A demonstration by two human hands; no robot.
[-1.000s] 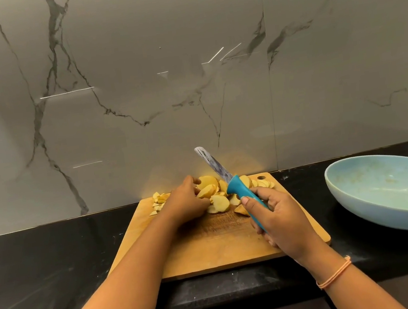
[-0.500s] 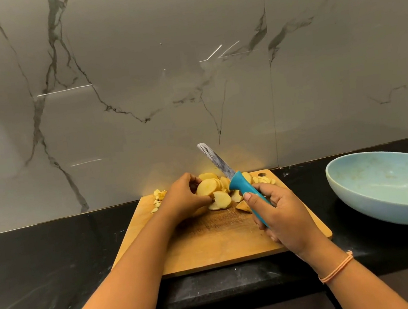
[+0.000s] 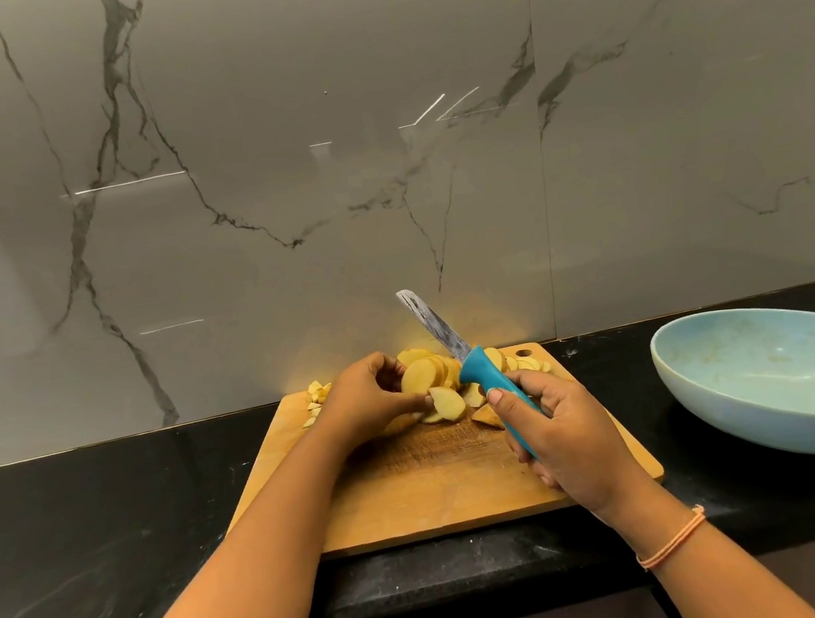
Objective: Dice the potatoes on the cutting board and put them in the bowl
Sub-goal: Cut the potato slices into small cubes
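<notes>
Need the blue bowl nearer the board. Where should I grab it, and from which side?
Pinch the bowl by its left rim, thumb inside, coming from the cutting board side. That thin open edge is nearest; the outer wall is wide and rounded, probably too broad to wrap.

Black speckled tabletop (image 3: 87, 532) spans 9 to 3 o'clock. Grey, dark-veined marble wall (image 3: 273, 171) stands behind it at 12 o'clock.

No readable text, label, brand or number shows anywhere
</notes>
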